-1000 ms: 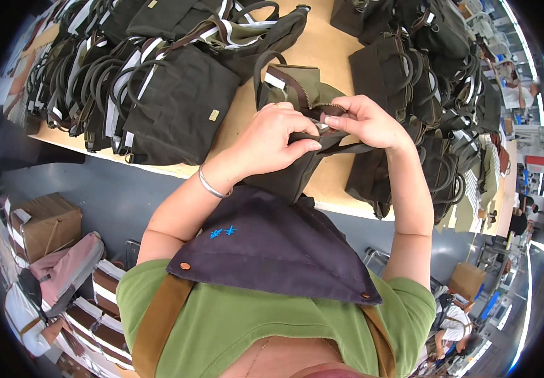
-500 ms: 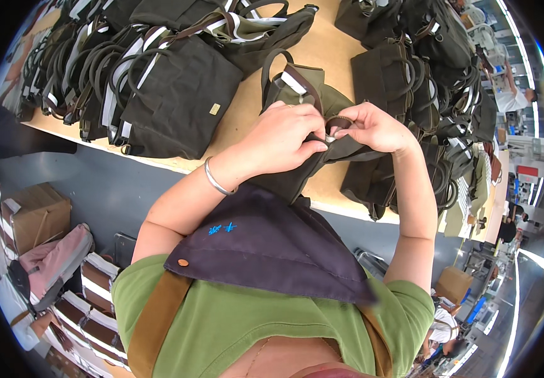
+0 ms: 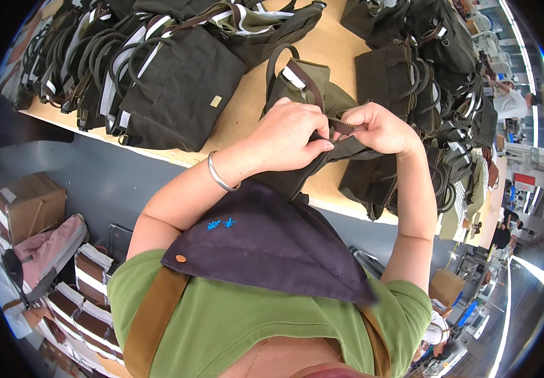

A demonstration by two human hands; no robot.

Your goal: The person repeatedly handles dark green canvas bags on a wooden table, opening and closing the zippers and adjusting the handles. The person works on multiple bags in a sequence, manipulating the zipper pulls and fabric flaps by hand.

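My left hand pinches thumb against fingers at the near end of a brown zipper with metal teeth. A short stretch of that zipper runs across to my right hand, whose closed fingers and thumb grip its other side. The zipper belongs to a dark olive handbag standing at the table edge against my apron. Its lighter olive lining and one upright handle show beyond my fingers. My fingers hide the zipper's slider, if there is one.
Finished-looking dark handbags crowd the wooden table on the left. More dark bags stack along its right side. On the floor at left are a cardboard box, a pink and grey bag and bundled brown-and-white pieces.
The zipper stretch between my hands was curled in a small loop and now lies straighter, teeth showing. Both hands stay at nearly the same place. The whole view has shifted slightly.
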